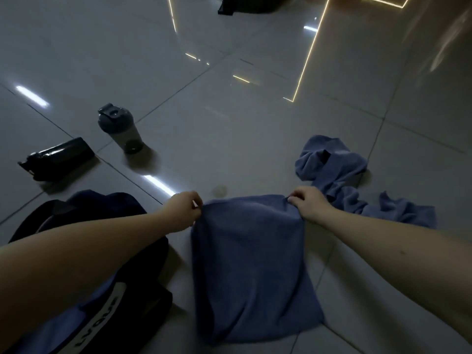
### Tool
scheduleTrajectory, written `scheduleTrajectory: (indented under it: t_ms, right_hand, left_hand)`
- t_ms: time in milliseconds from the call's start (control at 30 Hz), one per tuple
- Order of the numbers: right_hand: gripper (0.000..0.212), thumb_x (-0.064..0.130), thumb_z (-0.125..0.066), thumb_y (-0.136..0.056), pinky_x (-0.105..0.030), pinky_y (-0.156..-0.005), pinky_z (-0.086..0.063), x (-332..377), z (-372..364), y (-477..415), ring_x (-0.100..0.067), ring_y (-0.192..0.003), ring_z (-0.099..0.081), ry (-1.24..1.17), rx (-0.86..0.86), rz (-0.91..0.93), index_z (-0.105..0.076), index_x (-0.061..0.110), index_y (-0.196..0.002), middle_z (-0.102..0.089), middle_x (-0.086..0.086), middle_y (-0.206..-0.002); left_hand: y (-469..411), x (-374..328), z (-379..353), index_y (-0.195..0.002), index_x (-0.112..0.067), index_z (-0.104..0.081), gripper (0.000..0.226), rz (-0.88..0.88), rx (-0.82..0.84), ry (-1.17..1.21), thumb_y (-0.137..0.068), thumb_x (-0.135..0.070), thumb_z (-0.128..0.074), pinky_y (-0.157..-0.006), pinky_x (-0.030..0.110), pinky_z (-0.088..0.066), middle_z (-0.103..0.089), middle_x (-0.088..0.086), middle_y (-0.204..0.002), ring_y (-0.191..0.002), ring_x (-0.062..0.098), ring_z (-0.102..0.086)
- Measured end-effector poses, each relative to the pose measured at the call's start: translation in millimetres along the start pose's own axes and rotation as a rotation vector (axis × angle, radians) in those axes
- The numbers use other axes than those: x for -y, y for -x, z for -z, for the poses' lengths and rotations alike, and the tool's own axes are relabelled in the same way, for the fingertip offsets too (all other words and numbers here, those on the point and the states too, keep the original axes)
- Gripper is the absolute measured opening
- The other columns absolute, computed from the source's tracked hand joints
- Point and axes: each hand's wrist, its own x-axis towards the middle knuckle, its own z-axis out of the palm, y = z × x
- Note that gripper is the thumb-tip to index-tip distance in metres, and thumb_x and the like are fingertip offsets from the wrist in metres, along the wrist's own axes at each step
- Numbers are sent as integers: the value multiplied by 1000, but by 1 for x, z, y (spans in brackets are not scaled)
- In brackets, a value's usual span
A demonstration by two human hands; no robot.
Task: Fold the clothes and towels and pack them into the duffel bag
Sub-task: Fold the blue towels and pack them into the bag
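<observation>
A blue towel (252, 267) lies folded on the tiled floor in front of me. My left hand (182, 209) pinches its far left corner. My right hand (307, 204) pinches its far right corner. To the right, a second blue towel (339, 172) lies crumpled on the floor, untouched. The dark duffel bag (107, 272) with a blue side and white lettering sits at the lower left, partly under my left forearm; I cannot see inside it.
A grey shaker bottle (121, 129) stands on the floor at the left. Beside it a black bottle (58, 157) lies on its side. A dark object (245, 5) sits at the top edge. The floor is glossy grey tile.
</observation>
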Motion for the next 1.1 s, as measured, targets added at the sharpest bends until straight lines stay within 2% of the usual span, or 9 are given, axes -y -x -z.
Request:
scheduleTrajectory:
  t_ms: [100,233,367,433,533,667,800,933,1100]
  right_hand:
    - [12,15,-60,-99,-28,-72,-40,2,-15,-14,-20,-82,-57,-31,-95,-27,-68,10,-92,-63,-1,-84]
    - [12,14,-67,-93,-26,-72,-40,-2,-35,-32,-26,-85,-61,9,-102,-16,-75,6,-87,-67,-11,-94]
    - [10,23,-73,-89,-34,-99,-44,-9,-51,-43,-26,-114,-54,54,-69,-53,-76,24,-79,-59,-6,-116]
    - [10,23,-73,-89,-37,-105,-43,-10,-54,-44,-26,-116,-51,37,-87,-69,-76,24,-79,-53,-6,-122]
    - [12,19,-73,-90,-33,-93,-49,-8,-53,-47,-26,-98,-60,5,-93,-46,-75,22,-78,-55,-9,-115]
    - [13,15,-68,-93,-24,-72,-41,-6,-51,-52,-17,-80,-59,11,-73,-28,-78,12,-87,-72,-9,-98]
    - [12,17,-66,-93,-30,-74,-47,-7,-44,-47,-20,-86,-64,-45,-68,-58,-77,14,-89,-74,-4,-92]
    - [11,17,-68,-91,-35,-79,-54,-10,-26,-30,-20,-85,-65,-84,-140,-44,-78,12,-89,-74,-4,-88]
    - [8,15,-70,-89,-31,-78,-51,-10,3,0,-17,-84,-65,-144,-195,-5,-76,17,-84,-72,2,-82]
  left_hand:
    - [-21,6,-9,-83,-20,-68,6,32,-22,-42,-86,-25,-67,-71,29,-51,-70,0,-82,-79,20,-66]
    - [-35,11,-23,-70,-20,-64,8,47,0,-93,-78,-19,-66,-68,27,-45,-64,6,-85,-84,28,-65]
    - [-40,14,-31,-72,-24,-66,7,3,13,-97,-77,-24,-71,-85,26,-44,-58,7,-100,-101,23,-55]
    - [-42,16,-33,-65,-35,-59,15,-45,8,-92,-72,-29,-71,-86,24,-41,-58,3,-101,-105,21,-53]
    - [-40,13,-33,-68,-38,-56,18,-92,64,-134,-73,-31,-72,-88,29,-44,-56,-1,-104,-101,22,-53]
    - [-37,6,-39,-83,-34,-63,10,-115,54,-189,-80,-34,-72,-92,36,-45,-52,-5,-100,-101,24,-52]
    - [-32,8,-40,-86,-24,-65,8,-134,-6,-39,-82,-27,-72,-81,31,-49,-54,0,-100,-89,23,-60]
    - [-17,11,-34,-78,-26,-64,10,-167,-83,0,-82,-27,-74,-78,33,-51,-54,-2,-94,-82,20,-59]
    - [5,1,-16,-75,-28,-65,10,-238,-182,4,-80,-28,-74,-79,36,-50,-56,-7,-90,-80,19,-59]
